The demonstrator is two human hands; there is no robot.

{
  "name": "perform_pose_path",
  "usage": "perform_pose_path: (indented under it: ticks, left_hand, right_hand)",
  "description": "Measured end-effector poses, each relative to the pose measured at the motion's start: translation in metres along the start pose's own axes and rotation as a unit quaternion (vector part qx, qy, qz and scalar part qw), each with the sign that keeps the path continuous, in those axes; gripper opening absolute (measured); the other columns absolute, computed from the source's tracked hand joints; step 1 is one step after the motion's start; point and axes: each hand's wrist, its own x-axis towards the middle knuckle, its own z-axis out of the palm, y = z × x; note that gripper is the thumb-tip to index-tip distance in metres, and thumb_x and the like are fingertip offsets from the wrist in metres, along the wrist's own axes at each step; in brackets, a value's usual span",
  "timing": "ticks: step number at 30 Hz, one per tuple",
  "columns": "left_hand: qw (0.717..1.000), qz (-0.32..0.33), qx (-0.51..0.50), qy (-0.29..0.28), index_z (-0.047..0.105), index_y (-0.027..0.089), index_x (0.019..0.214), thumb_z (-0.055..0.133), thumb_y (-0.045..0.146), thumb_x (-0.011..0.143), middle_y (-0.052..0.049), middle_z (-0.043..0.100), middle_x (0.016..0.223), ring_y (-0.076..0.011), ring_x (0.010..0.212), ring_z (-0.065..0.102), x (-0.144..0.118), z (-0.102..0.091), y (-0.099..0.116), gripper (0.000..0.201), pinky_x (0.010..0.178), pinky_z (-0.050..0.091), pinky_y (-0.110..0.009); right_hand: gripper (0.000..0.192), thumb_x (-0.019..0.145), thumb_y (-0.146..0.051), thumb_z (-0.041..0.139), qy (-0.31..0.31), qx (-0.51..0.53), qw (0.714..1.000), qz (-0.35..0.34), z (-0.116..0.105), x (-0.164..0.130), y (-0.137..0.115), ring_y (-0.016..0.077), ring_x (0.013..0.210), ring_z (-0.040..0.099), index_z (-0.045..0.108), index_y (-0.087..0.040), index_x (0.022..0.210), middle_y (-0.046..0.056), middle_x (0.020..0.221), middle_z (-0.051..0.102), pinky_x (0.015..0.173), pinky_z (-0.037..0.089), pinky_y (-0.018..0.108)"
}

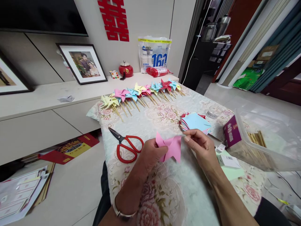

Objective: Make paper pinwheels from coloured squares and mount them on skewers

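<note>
My left hand (pixel 150 155) pinches a pink paper pinwheel (pixel 174 147) at its centre, thumb across the front, above the flowered tablecloth. Just to its right is my right hand (pixel 199 145), thumb and forefinger pressed together close to the pinwheel's right corner. A tiny thing may be between those fingertips, but I cannot make it out. Left of my left hand lie scissors (pixel 125 144) with red handles, blades pointing away to the left. Beyond my right hand is a stack of coloured paper squares (pixel 196 121), a light blue one on top.
Finished pinwheels (pixel 141 89) on sticks line the table's far edge. A clear plastic box (pixel 265 141) holding sticks stands at the right, near a tape roll (pixel 213 111) and small white boxes (pixel 229 161). Behind, a cabinet top bears a framed photo (pixel 82 64) and a red jar (pixel 125 69).
</note>
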Motion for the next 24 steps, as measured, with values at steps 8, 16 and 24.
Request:
perform_pose_path:
  ticks: [8, 16, 24]
  left_hand:
    - [0.993, 0.002, 0.089, -0.081, 0.062, 0.016, 0.069, 0.064, 0.029, 0.068, 0.004, 0.050, 0.058, -0.0118, 0.054, 0.039, -0.004, -0.004, -0.003, 0.013, 0.050, 0.026, -0.025]
    - [0.982, 0.033, 0.161, -0.094, 0.059, 0.017, 0.066, 0.061, 0.027, 0.069, 0.003, 0.048, 0.060, -0.0120, 0.056, 0.037, -0.003, -0.001, -0.008, 0.010, 0.048, 0.024, -0.025]
    - [0.981, 0.066, 0.169, -0.069, 0.064, 0.016, 0.067, 0.062, 0.021, 0.065, 0.002, 0.054, 0.059, -0.0135, 0.056, 0.044, -0.006, 0.002, -0.005, 0.006, 0.049, 0.029, -0.024]
  right_hand:
    - [0.077, 0.081, -0.031, 0.073, -0.203, -0.016, 0.978, 0.050, 0.000, -0.001, -0.012, 0.0211, 0.094, 0.062, 0.039, -0.019, 0.150, 0.006, 0.101, 0.067, 0.085, 0.047, 0.036]
    - [0.077, 0.075, -0.011, 0.062, -0.225, -0.148, 0.963, 0.021, 0.006, -0.005, -0.010, 0.0155, 0.077, 0.058, 0.042, -0.018, 0.149, -0.001, 0.088, 0.063, 0.070, 0.045, 0.030]
    - [0.082, 0.070, -0.006, 0.057, -0.234, -0.217, 0.948, 0.008, 0.009, -0.005, -0.005, 0.0146, 0.070, 0.056, 0.041, -0.017, 0.150, -0.002, 0.083, 0.062, 0.065, 0.043, 0.029]
